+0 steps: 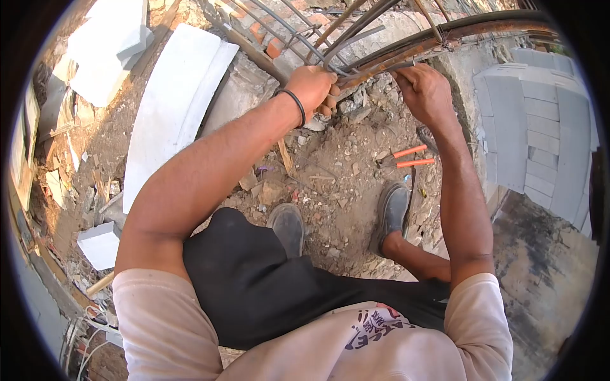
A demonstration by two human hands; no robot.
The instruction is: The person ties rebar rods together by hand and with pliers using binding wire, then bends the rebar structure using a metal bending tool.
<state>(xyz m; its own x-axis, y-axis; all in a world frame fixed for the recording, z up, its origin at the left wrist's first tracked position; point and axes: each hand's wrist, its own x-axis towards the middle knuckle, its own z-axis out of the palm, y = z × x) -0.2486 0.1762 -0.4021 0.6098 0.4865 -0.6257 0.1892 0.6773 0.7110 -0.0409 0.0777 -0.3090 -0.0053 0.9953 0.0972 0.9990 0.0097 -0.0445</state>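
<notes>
At the top centre, my left hand is closed around steel rebar where several bars meet; its curled fingers hide the exact grip. To its right, my right hand is closed, thumb and fingers pinching the end of a thin dark steel rod. Rusty long bars run just behind both hands and curve off to the right. On the dirt below my right hand lie pincers with orange handles, their jaws pointing left.
My shoes stand on rubble-strewn soil. A long white slab leans at left, near broken white pieces. Stacked grey blocks lie at right beside a concrete surface. Bricks show behind the rebar.
</notes>
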